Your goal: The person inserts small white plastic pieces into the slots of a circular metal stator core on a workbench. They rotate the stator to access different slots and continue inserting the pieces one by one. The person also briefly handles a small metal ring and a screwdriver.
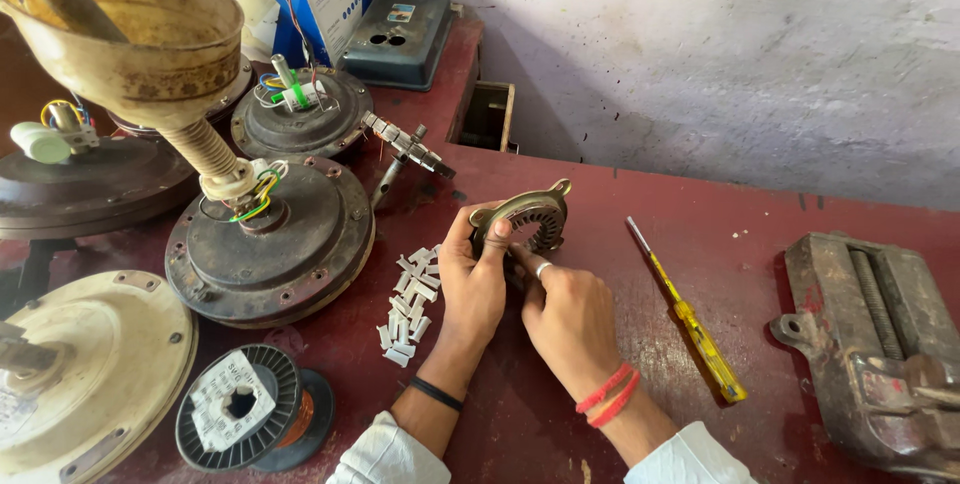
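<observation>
Head view. Dark red bench (700, 244), paint scuffed and scratched; rough whitewashed wall (700, 44) behind it. Landmark: the stator ring (527, 216), a flat slotted metal ring, dull brass-grey, with mounting ears, held tilted just above the bench near its middle.

Left hand (470, 279) is closed on the ring's near-left edge, thumb over the rim. Right hand (565, 314) sits just right of and below the ring, fingers curled toward its underside; whether it grips the ring cannot be told, as the fingertips are hidden behind the left hand. Red bands on the right wrist, a black one on the left.

Left of the ring: a loose heap of small white slips (410, 304) on the bench. Further left, a round dark motor housing (270, 239), dusty, with coloured wires, and a cream funnel-shaped canopy above it. Below-left, a wire spool (245, 419). Right of the ring: a yellow-handled screwdriver (690, 319) lying flat. Far right: a rusty iron vise (880, 344), cut off by the frame edge.
</observation>
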